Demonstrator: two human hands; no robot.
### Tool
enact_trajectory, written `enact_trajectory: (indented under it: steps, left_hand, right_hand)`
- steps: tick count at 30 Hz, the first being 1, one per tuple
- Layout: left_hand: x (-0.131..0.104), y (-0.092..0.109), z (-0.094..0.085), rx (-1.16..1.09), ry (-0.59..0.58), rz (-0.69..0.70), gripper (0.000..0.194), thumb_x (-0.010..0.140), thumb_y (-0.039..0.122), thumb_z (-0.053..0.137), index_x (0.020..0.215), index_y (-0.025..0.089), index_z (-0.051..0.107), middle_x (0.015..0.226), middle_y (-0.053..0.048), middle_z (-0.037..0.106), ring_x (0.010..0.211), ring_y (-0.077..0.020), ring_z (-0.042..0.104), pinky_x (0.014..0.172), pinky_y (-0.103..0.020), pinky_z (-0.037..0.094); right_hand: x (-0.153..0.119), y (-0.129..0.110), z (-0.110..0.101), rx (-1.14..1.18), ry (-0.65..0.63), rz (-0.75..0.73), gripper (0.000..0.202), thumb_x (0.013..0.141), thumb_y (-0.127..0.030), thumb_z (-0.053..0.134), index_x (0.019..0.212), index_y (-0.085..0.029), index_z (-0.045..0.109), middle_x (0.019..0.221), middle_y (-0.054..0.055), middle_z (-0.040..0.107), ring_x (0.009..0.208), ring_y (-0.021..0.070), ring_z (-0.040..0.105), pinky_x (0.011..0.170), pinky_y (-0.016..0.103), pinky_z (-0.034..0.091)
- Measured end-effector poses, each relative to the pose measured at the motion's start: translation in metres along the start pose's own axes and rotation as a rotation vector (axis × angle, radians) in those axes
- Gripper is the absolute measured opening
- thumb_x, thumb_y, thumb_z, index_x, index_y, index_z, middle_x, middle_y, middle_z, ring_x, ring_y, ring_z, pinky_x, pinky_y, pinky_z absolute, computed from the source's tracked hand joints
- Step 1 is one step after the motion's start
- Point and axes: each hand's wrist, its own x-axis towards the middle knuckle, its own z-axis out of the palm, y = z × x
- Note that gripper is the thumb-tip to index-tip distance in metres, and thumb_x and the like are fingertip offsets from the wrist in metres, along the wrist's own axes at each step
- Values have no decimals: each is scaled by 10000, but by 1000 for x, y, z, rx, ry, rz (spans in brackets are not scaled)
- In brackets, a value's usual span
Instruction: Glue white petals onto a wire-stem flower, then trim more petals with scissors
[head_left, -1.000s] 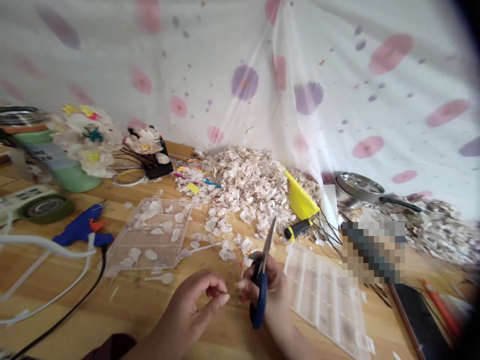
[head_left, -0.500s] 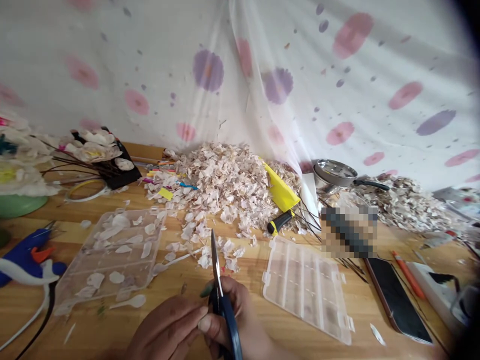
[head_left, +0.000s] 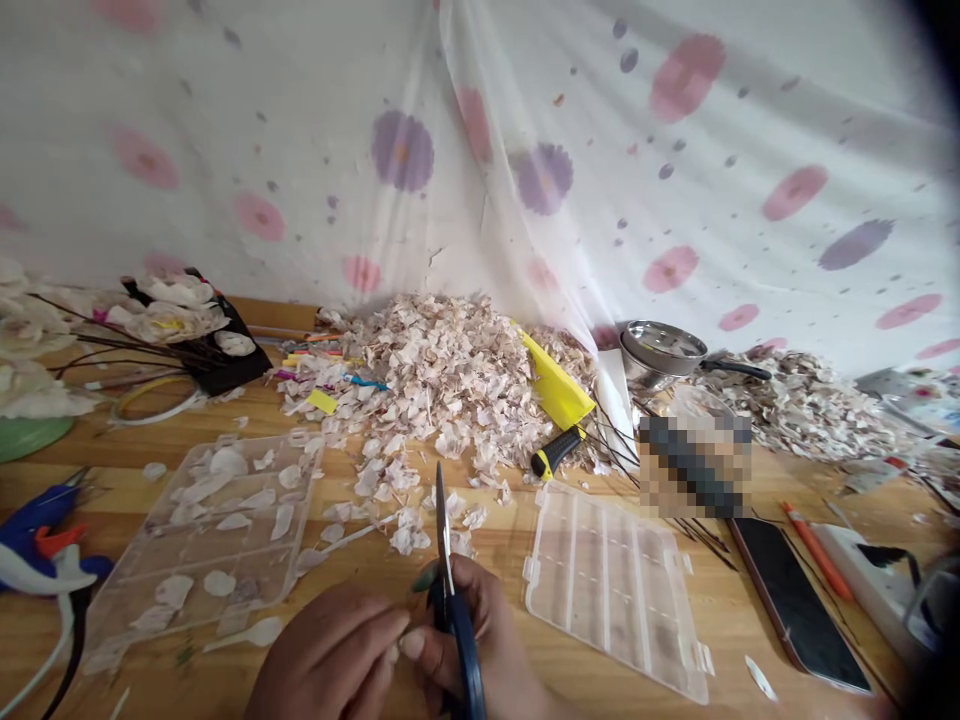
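Observation:
Dark-handled scissors (head_left: 459, 620) point upward at the bottom centre, their blades close together. My right hand (head_left: 487, 640) is wrapped round their handles. Its thumb and my left hand (head_left: 337, 650) meet just left of the scissors. The fingers of my left hand are pinched together; whatever they hold is too small and hidden to name. Beyond the blade tips lie loose pale petals (head_left: 409, 530) and a big heap of petals (head_left: 450, 380). A clear plastic box (head_left: 217, 540) with petals in it is at the left.
A clear compartment lid (head_left: 615, 590) lies at the right, near a phone (head_left: 799, 600), an orange pen (head_left: 817, 550) and a power strip (head_left: 870, 580). A blue glue gun (head_left: 37, 530) is far left. Behind are a yellow-black handled tool (head_left: 556, 452), a steel pan (head_left: 664, 347) and white flowers (head_left: 176, 310).
The view has shifted slightly. The scissors have moved a little right and stand more upright, with my hands still close together around them.

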Motion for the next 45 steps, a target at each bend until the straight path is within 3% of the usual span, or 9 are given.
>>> enact_trajectory:
  steps: [4,9,13,18,25,31,36,41,45]
  left_hand:
    - [44,-28,15,45,-116,-206,198,920,252,465,924,217,660,874,-55,752,806,-201,693,723,-283,516]
    - [103,-62,59,159,-328,-446,233,889,239,455,939,156,667,959,-129,720,915,-270,648,814,-370,487]
    - [116,-73,90,203,-354,-476,249,844,250,517,958,87,666,951,-206,693,980,-352,610,864,-444,451]
    - [113,-73,104,187,-339,-499,214,833,267,531,895,105,657,963,-220,650,989,-379,571,881,-471,418]
    - [110,-78,101,-31,-244,-561,91,760,130,532,736,196,590,816,-97,608,881,-296,557,826,-402,400]
    - [105,-70,93,-406,-102,-758,102,697,208,610,799,211,606,767,-22,605,765,-231,563,760,-355,421]
    - [90,-44,70,-842,6,-1004,341,668,320,677,970,173,618,785,-15,633,709,-178,607,663,-291,481]
    - [74,-13,42,-1129,78,-1166,220,632,270,744,785,179,614,723,8,623,607,-109,579,606,-227,492]
    - [65,5,34,-1400,60,-1212,230,647,235,790,833,179,668,841,-23,702,750,-139,635,700,-228,507]
  right_hand:
    - [2,-3,-3,-32,141,-114,520,701,-544,769,923,-206,442,493,-113,508,325,18,380,321,112,327]
    - [3,-13,-9,-30,359,-209,463,759,-518,728,957,-186,473,519,-82,575,329,27,422,334,122,342]
    - [2,-25,-7,-30,388,-226,429,762,-481,732,945,-183,483,510,-80,587,314,25,417,340,123,342]
    - [1,-29,-3,-56,362,-228,413,759,-474,734,925,-178,499,483,-82,580,302,17,388,342,116,315]
    - [6,-12,-11,-70,416,-250,435,718,-475,760,928,-179,520,487,-82,582,285,19,403,317,105,288]
    - [11,-13,-15,-81,421,-273,420,725,-484,735,927,-189,514,481,-85,578,275,62,458,277,132,327]
    - [11,-14,-17,-121,437,-309,402,737,-470,731,925,-182,524,482,-75,588,289,52,442,292,130,342]
    - [12,-11,-18,-152,477,-363,415,706,-446,764,930,-188,528,534,-66,598,345,54,441,333,139,341]
    - [12,-15,-18,-216,487,-367,443,654,-327,818,969,-184,541,666,-22,663,479,83,519,439,171,400]
